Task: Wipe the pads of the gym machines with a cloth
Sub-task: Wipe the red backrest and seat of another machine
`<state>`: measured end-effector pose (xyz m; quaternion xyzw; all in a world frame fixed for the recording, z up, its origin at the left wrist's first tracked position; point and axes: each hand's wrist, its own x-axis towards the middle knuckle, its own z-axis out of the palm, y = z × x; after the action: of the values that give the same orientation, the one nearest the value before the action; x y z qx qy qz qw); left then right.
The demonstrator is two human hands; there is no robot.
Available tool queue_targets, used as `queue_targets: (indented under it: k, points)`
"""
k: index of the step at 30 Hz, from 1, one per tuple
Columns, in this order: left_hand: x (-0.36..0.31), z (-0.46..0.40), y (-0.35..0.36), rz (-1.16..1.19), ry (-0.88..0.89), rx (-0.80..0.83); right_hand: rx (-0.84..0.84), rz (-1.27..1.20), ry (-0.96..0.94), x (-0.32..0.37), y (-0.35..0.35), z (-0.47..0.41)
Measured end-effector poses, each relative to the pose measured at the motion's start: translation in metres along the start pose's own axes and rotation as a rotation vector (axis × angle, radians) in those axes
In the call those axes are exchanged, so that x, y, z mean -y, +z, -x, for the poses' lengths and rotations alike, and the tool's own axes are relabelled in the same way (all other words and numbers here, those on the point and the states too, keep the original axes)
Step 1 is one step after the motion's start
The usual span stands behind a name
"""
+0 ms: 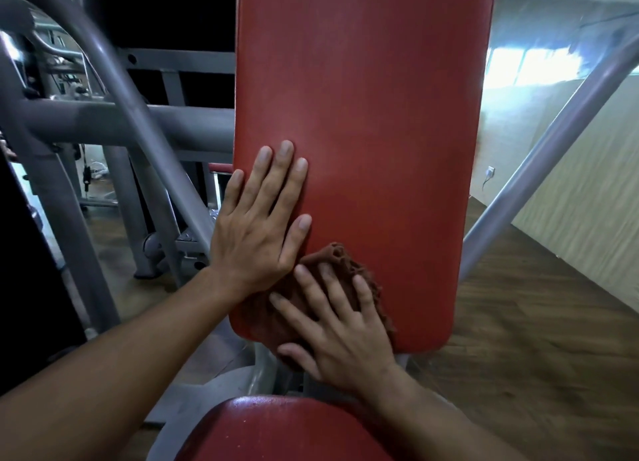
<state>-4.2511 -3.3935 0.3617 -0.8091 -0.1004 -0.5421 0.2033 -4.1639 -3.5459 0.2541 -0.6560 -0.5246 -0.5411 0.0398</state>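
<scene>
A: What is seen on the back pad [363, 114]?

B: Two hands are laid on its lower part. The left hand [257, 229] is spread flat against the pad's left edge, fingers straight and together, thumb angled out toward the cloth [332, 263]. Nothing is gripped by it.

A: And the cloth?

B: It is bunched against the pad's lower left corner, reddish-brown, close in colour to the pad itself. It is pressed there by the right hand [340, 336], whose fingers are spread and nearly straight over it. The thumb is laid along the cloth's lower edge, below the pad's bottom rim. The cloth is pushed against the pad rather than pinched, as far as can be told.

A: Are the two hands touching?

B: The heel of the left hand is set just beside the right fingertips; whether contact is made cannot be told.

A: How is the pad set?

B: It is held upright, long and red, with rounded lower corners. Below it, nearest the camera, a red seat pad [276, 429] is seen, with a gap between the two.

A: What else is shown?

B: Grey frame tubes [114, 125] are crossed at the left, and one slanted tube [539, 159] is run up at the right. A wooden floor [539, 339] is laid at the right, with a pale wall [594, 197] beyond it.
</scene>
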Motion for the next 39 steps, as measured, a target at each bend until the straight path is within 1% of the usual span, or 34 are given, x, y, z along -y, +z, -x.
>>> queue_targets:
  k: [3,7,10,13,15,17,20,21,23,25,30,36,37,39]
  points:
    - [0.002,0.0,-0.001,0.002,0.011,0.002,-0.001,0.028,0.031,-0.008,-0.001,0.002]
    - [0.0,0.001,-0.001,-0.009,-0.004,-0.002,-0.028,0.045,0.21,-0.067,-0.013,0.009]
    - [0.001,0.002,-0.001,0.012,-0.003,0.0,-0.038,0.022,0.321,-0.095,-0.021,-0.01]
    - [0.003,0.001,-0.003,0.071,0.005,0.0,-0.049,0.013,0.443,-0.089,-0.029,-0.052]
    - [0.003,0.001,-0.004,0.126,-0.006,0.002,-0.041,-0.004,0.449,-0.077,-0.032,-0.082]
    - [0.003,0.002,-0.004,0.182,-0.029,0.008,-0.041,-0.03,0.411,-0.069,-0.035,-0.102]
    - [0.003,0.003,-0.003,0.185,-0.033,-0.002,-0.032,-0.034,0.366,-0.08,-0.038,-0.096]
    - [0.002,0.003,-0.004,0.171,-0.033,-0.005,-0.028,-0.021,0.38,-0.089,-0.038,-0.087]
    - [0.0,0.002,-0.004,0.156,-0.037,-0.002,-0.019,-0.014,0.471,-0.105,-0.04,-0.069]
    - [0.0,0.001,-0.003,0.134,-0.044,-0.005,-0.024,-0.027,0.554,-0.108,-0.042,-0.062]
    - [0.0,0.002,-0.005,0.119,-0.03,0.02,0.021,-0.071,0.554,-0.084,-0.035,-0.073]
    - [0.001,0.002,-0.004,0.139,-0.026,0.024,0.049,-0.082,0.619,-0.083,-0.039,-0.074]
    - [0.0,0.002,-0.005,0.141,-0.029,0.025,0.045,-0.055,0.615,-0.085,-0.039,-0.074]
    - [-0.003,0.0,-0.006,0.158,-0.052,0.031,-0.036,0.0,0.602,-0.091,-0.033,-0.07]
